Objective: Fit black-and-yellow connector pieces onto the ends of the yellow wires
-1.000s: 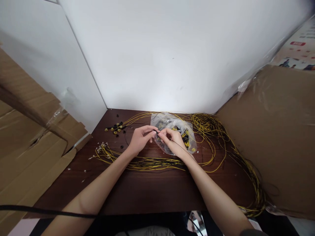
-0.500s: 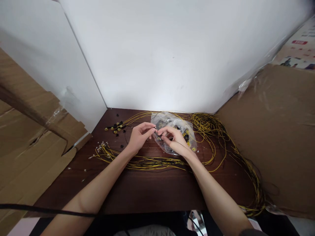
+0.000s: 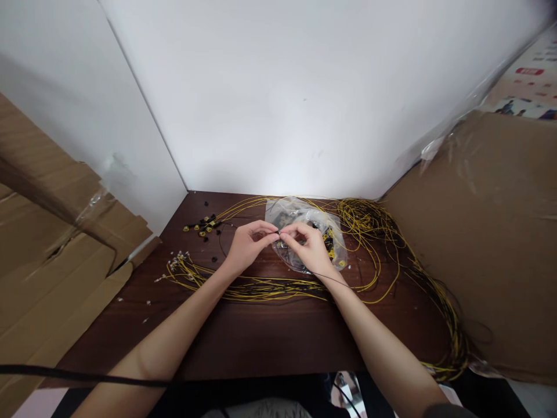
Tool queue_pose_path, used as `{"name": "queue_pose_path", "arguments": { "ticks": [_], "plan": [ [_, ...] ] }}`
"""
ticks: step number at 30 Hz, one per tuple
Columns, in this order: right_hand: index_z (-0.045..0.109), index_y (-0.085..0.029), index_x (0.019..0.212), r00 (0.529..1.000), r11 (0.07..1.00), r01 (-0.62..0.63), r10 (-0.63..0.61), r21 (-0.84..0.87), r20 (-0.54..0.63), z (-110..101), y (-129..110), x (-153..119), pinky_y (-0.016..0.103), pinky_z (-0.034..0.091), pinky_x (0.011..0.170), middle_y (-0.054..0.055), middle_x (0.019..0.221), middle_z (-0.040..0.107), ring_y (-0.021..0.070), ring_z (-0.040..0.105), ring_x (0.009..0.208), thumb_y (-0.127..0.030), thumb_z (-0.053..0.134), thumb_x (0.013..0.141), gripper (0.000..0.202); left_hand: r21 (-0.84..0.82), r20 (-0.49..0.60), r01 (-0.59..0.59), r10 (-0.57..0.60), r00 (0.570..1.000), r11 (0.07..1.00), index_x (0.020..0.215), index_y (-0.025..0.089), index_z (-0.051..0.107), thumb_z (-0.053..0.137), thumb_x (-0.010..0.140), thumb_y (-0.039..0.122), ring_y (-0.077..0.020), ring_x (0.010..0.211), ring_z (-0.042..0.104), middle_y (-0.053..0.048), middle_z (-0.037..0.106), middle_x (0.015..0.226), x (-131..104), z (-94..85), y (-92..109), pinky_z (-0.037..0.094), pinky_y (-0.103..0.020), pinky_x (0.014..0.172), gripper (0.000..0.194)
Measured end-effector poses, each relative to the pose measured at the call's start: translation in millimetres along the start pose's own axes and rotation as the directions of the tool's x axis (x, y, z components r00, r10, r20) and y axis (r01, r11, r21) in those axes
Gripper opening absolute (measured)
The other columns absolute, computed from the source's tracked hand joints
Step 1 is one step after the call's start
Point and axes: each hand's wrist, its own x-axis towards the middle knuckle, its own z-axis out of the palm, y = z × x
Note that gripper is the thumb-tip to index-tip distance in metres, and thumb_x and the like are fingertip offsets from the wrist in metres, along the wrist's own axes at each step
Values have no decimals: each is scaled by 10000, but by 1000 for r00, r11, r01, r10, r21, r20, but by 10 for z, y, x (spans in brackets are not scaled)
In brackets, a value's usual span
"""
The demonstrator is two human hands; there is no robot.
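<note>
My left hand (image 3: pixel 249 246) and my right hand (image 3: pixel 308 246) meet fingertip to fingertip above a clear plastic bag (image 3: pixel 300 204). Between the two pinches sits a small black piece (image 3: pixel 278 233), too tiny to make out fully and mostly covered by the fingertips. From my right hand a thin dark wire (image 3: pixel 337 281) trails across the right wrist. The bag holds several black and yellow connector parts (image 3: pixel 329 244). Below my hands lies a bundle of yellow and black wires (image 3: pixel 278 288) with small white ends at its left.
Black-and-yellow connectors on wires (image 3: pixel 203 225) lie at the back left, with loose black bits around them. A tangle of yellow wire (image 3: pixel 363 215) sits at the back right and runs down the table's right side. Cardboard (image 3: pixel 474 232) and white panels (image 3: pixel 287 116) enclose the dark table (image 3: pixel 261 342).
My hands have come together, fingertips now touching around the small black piece. The right thumb has closed against its fingers, and a dark wire now shows over the right wrist.
</note>
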Motion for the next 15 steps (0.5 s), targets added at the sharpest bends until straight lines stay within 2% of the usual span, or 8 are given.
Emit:
{"name": "queue_pose_path", "arguments": {
  "ticks": [8,12,15],
  "plan": [
    [650,-161,796,1000,1000,-13,13,-6,-8,5,-17,-3,248,440,585,26,705,633,129,551,611,-309,566,802,171,4,-2,-1,1,1000,1000,771,141,678,705,682,286,-167,709,641,-57,696,773,-1,3,-12,520,-281,674,172],
    [635,-156,790,1000,1000,3,-3,-18,-5,2,-29,-9,242,442,598,22,698,624,124,553,615,-276,551,810,148,-15,4,46,-46,999,999,796,129,692,703,679,270,-178,753,649,-72,706,811,-7,9,10,521,-287,710,183],
    [629,-153,779,1000,1000,13,-13,-14,-7,0,-30,-13,233,436,589,16,694,613,117,545,610,-242,556,797,117,-22,15,89,-89,996,996,821,128,697,695,686,272,-170,716,647,-68,711,804,-10,10,31,519,-267,662,197]
  ]
}}
